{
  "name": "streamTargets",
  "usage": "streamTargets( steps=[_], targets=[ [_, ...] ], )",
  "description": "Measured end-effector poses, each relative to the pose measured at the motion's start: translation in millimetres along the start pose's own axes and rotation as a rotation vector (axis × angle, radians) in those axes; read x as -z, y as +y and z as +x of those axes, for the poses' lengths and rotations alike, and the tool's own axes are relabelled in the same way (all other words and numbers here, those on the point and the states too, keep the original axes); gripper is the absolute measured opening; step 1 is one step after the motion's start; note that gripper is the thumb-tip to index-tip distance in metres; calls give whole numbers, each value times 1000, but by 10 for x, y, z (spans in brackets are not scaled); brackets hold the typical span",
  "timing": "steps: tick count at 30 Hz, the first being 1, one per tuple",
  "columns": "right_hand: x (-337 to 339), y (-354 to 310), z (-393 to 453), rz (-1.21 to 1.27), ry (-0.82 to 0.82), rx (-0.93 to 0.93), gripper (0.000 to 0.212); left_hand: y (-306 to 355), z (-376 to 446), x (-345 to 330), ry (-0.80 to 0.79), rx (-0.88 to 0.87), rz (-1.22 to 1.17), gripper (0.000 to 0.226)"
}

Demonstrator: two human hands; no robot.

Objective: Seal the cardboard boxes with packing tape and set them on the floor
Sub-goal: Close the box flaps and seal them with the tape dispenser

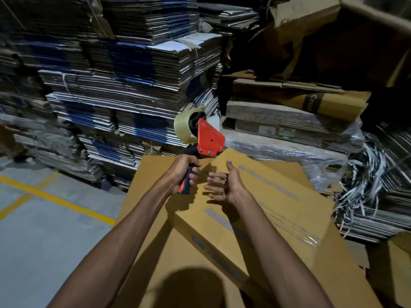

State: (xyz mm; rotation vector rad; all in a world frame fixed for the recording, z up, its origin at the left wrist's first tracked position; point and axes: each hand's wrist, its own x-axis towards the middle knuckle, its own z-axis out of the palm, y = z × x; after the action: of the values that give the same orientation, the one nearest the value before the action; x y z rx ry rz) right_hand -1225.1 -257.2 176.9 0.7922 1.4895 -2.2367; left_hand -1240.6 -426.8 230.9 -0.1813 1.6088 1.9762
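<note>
A brown cardboard box [262,205] with blue print lies tilted in front of me, a strip of clear tape across its top near the right end. My left hand [184,172] grips the black-and-red handle of a red tape dispenser [209,138], held upright above the box's far corner. A roll of clear tape [184,127] sits on the dispenser. My right hand [224,185] hovers just right of the handle, thumb up and fingers spread, holding nothing. Under the box lies a larger flat sheet of brown cardboard [146,174].
Tall stacks of flattened cartons [124,81] fill the back and left. Bundled cartons wrapped in plastic [289,134] stand behind the box on the right, with loose strapping [364,174] beside them. Grey floor with yellow lines [44,196] lies to the left.
</note>
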Motion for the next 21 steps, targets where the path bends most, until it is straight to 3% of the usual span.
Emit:
streamTargets(
  steps=[2,6,14,21],
  targets=[
    [-4,-185,8,-31,-25,-54,71,21,17,-50,16,-18,46,13],
    [8,-457,38,-134,41,-104,33,49,50,-130,64,-44,136,12],
    [127,-727,237,-163,45,-101,42,-11,162,-179,136,-106,217,15],
    [178,-713,670,-226,143,-41,24,-89,287,-227,196,-96,201,13]
  ],
)
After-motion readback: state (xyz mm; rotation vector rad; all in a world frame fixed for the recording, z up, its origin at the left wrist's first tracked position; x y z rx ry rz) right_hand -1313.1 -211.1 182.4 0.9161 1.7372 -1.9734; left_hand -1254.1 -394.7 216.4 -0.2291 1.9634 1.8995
